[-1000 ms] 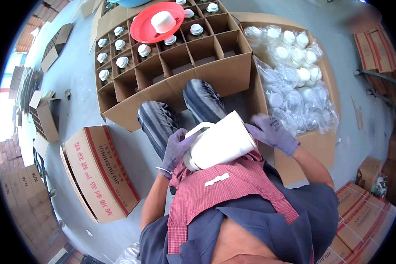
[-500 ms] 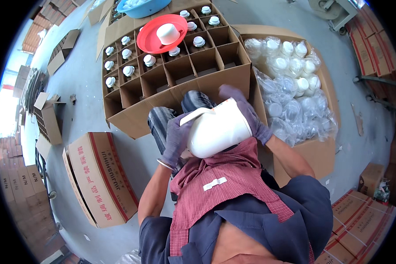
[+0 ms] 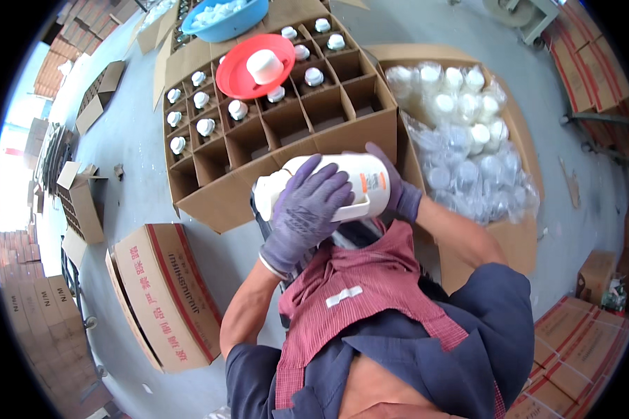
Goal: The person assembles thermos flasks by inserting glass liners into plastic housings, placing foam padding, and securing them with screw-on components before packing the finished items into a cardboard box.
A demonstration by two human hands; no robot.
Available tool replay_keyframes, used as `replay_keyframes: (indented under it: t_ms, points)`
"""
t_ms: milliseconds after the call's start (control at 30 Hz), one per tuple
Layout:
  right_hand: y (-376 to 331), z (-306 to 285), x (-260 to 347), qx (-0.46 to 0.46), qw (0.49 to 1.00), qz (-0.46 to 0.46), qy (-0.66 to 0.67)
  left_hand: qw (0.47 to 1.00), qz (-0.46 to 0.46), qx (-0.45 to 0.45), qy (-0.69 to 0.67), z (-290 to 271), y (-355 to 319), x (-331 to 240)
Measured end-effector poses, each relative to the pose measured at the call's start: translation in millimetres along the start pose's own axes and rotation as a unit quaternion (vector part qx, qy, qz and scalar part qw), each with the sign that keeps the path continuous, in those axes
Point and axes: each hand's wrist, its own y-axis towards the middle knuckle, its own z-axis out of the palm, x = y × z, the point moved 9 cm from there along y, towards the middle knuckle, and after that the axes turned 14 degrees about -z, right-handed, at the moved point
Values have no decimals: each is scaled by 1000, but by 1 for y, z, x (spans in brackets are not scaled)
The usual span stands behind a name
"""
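Head view: near the partitioned carton [image 3: 379,133], the white jug [image 3: 365,167] is held sideways. The left hand [image 3: 304,213] curls its grip over the body; the right hand [image 3: 400,192] meets the broad end, closure unclear. Even support from both should prevent slipping.

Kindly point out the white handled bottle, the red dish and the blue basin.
White handled bottle [image 3: 360,172]: head view, body beside the orange label.
Red dish [image 3: 236,75]: head view, bare inner surface.
Blue basin [image 3: 227,32]: head view, outer wall.
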Motion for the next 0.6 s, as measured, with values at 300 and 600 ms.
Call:
replay_keyframes:
  t_ms: [300,600]
  points:
    - [51,99,11,81,820,-195,-533,854,-412,-133,-289,-19,-45,155]
    - [242,148,49,197,288,-342,-872,688,-536,-266,-410,-38,-131,219]
